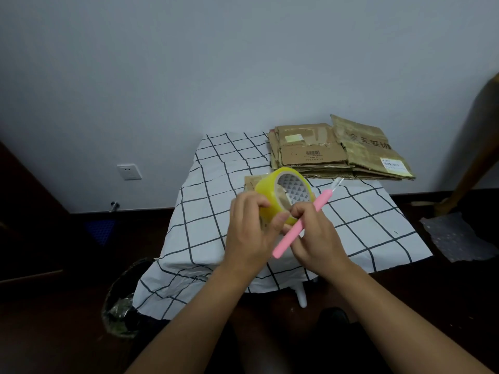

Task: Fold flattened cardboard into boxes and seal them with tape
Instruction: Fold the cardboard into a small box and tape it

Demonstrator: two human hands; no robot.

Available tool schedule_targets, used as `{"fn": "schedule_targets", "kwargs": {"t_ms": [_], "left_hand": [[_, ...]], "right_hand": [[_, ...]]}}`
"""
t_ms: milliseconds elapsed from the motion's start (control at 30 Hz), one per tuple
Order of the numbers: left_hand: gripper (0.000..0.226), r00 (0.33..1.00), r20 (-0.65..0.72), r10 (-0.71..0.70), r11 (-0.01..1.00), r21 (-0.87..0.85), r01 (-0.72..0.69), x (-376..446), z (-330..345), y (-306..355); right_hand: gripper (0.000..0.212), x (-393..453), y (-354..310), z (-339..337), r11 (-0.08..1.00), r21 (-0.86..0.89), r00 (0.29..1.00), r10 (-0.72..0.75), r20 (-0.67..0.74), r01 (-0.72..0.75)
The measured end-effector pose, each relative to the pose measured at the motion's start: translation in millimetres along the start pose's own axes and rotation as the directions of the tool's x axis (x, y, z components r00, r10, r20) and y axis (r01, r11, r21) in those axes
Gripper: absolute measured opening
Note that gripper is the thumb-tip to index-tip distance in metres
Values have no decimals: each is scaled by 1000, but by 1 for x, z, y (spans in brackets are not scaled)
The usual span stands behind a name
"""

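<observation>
A yellow roll of tape is held up above the table in front of me. My left hand grips the roll from its left side, thumb against the outer edge. My right hand holds a pink-handled cutter that points up and to the right, and its fingertips touch the roll's near edge. A small piece of cardboard lies behind the roll, mostly hidden by it. A stack of flattened cardboard boxes lies on the table's far right corner.
The small table carries a white cloth with a dark grid. A bin lined with a bag stands on the dark floor at the left. Bubble wrap lies on the floor at the right, near a wooden leg.
</observation>
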State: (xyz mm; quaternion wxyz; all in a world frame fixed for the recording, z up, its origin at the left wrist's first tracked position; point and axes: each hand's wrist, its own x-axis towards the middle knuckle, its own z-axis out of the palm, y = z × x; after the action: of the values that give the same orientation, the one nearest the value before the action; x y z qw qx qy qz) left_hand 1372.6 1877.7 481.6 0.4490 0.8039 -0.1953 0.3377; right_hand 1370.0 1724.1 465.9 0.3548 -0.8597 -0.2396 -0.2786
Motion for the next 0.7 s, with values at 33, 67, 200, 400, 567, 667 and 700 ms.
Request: {"fn": "schedule_targets", "kwargs": {"t_ms": [33,67,200,400,567,667,700], "left_hand": [[47,999,28,35,999,-8,-35,-6,2,2],[43,997,56,56,998,-18,-55,-10,3,2],[30,999,37,15,1000,-23,-14,0,-3,-2],[24,1000,29,1,1000,-16,-1,8,-4,3],[31,995,92,-33,999,-12,34,7,-5,2],[34,992,112,-53,998,-13,55,8,-7,4],[32,993,101,-60,998,-7,61,7,-7,4]], "right_hand": [[22,3,-1,-3,1000,7,1000,24,-10,-24],[24,6,-1,-5,1000,3,999,28,-17,-27],[25,14,-2,-9,999,-25,998,28,-48,-29],[27,13,-2,-7,998,-10,997,57,-45,-57],[28,12,-3,-4,996,-2,995,85,-42,-86],[27,11,-4,-5,995,-25,995,91,-39,-92],[27,10,-5,-5,995,-22,994,100,-37,-101]]}}
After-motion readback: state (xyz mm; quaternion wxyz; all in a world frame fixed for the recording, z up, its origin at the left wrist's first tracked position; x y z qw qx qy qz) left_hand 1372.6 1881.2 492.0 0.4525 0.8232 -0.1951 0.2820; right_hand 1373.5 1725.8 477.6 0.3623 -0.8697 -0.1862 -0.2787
